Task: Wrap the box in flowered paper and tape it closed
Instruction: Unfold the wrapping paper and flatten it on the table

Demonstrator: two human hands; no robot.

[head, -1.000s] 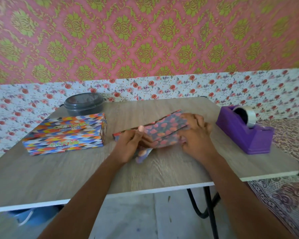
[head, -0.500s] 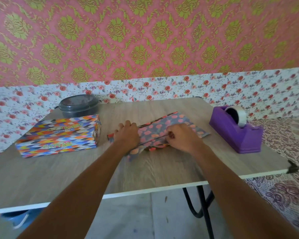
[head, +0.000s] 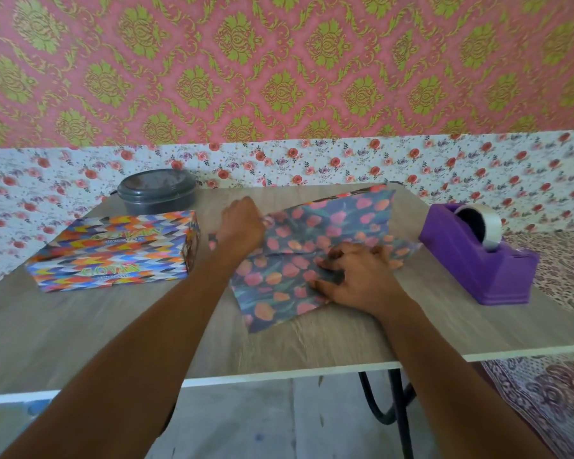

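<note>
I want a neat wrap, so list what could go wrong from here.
1. The left hand pinches an edge of the flowered paper while the right hand presses it down; a pull may tear it.
2. The sheet shows fold creases and may not lie flat.
3. The box sits beside the paper; sliding it on could rumple it.

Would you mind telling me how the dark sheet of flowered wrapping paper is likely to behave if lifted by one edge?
The dark flowered wrapping paper sheet would probably flop and sag: it lies thin and creased along fold lines. It is likely light, and might slide on the smooth wooden table unless the right hand presses it.
</note>
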